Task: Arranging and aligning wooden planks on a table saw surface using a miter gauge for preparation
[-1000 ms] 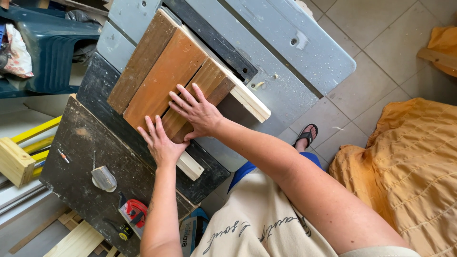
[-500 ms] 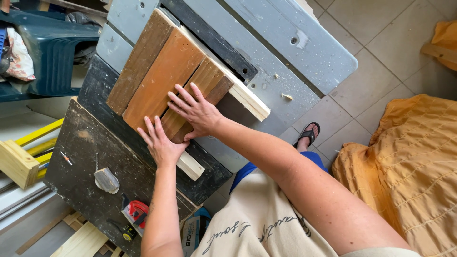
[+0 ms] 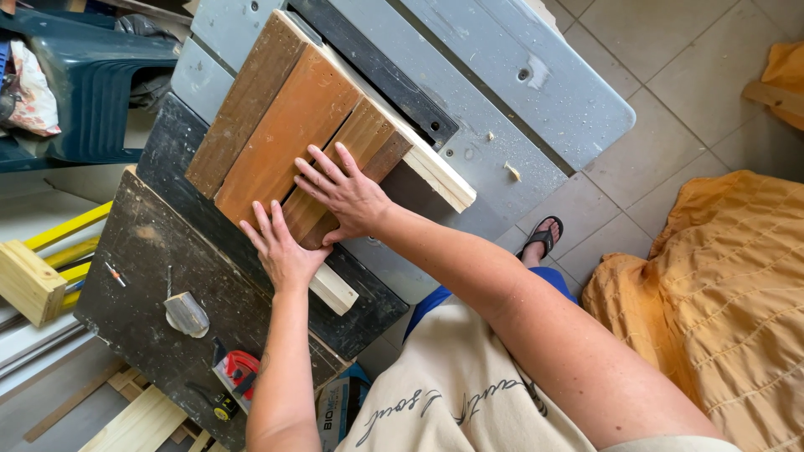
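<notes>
Three brown wooden slats [image 3: 289, 134] lie side by side across two pale wooden battens [image 3: 440, 176] on a grey workbench [image 3: 502, 100]. My right hand [image 3: 343, 192] presses flat, fingers spread, on the shortest slat [image 3: 352, 163]. My left hand [image 3: 280, 251] lies flat with spread fingers at the near ends of the slats, over the lower pale batten [image 3: 335, 289]. Neither hand grips anything.
A dark worn board [image 3: 151, 276] carries a small wood offcut [image 3: 186, 314], a pencil [image 3: 113, 272] and a red tape measure [image 3: 234, 372]. Blue plastic chairs [image 3: 92, 84] stand at the left. Orange cloth [image 3: 720, 285] covers the tiled floor at right. My sandalled foot [image 3: 540, 238] shows below the bench.
Both hands stay flat on the slats in the same places; only the camera view has shifted slightly.
</notes>
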